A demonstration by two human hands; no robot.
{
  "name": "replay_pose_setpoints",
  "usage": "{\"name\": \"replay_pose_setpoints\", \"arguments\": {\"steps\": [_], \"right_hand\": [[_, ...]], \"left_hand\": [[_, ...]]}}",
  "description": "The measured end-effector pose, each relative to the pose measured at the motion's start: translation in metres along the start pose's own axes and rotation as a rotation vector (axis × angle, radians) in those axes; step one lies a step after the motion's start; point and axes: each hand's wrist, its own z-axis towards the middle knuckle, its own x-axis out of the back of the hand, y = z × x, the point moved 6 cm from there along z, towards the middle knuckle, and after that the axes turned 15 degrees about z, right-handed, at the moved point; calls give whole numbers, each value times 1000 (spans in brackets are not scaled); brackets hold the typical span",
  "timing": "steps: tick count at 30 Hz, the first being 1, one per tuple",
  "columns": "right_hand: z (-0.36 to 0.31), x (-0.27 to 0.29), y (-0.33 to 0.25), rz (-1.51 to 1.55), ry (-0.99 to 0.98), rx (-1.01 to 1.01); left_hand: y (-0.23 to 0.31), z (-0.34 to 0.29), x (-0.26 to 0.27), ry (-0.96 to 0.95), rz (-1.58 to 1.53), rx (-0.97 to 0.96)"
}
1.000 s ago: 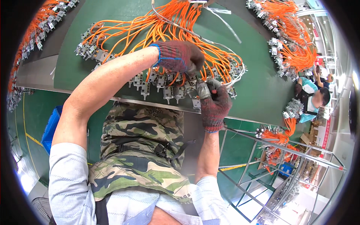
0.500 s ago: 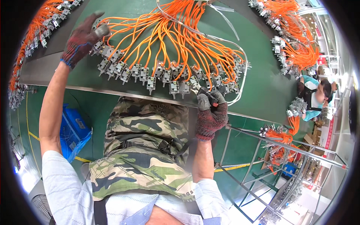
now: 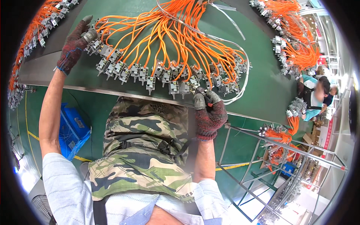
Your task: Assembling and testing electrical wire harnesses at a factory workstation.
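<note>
Left hand (image 3: 77,45): fingers apart, released, beside leftmost grey connectors (image 3: 150,83); right hand (image 3: 210,116): curled just nearside of the row's right half, contents unclear; connectors mostly between hands on green tabletop (image 3: 258,84), orange cables (image 3: 164,45) beyond

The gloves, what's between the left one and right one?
In the head view, grey connectors on orange cables lie between the left hand and the right hand.
</note>
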Motion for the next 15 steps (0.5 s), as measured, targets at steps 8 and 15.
{"name": "replay_pose_setpoints", "arguments": {"steps": [8,15], "right_hand": [[13,-8,-26,-156,-137,199],[33,-15,-1,368,65,-78]], "left_hand": [[1,-1,-19,-49,-69,-29],[-1,-2,-22,12,-58,29]]}}
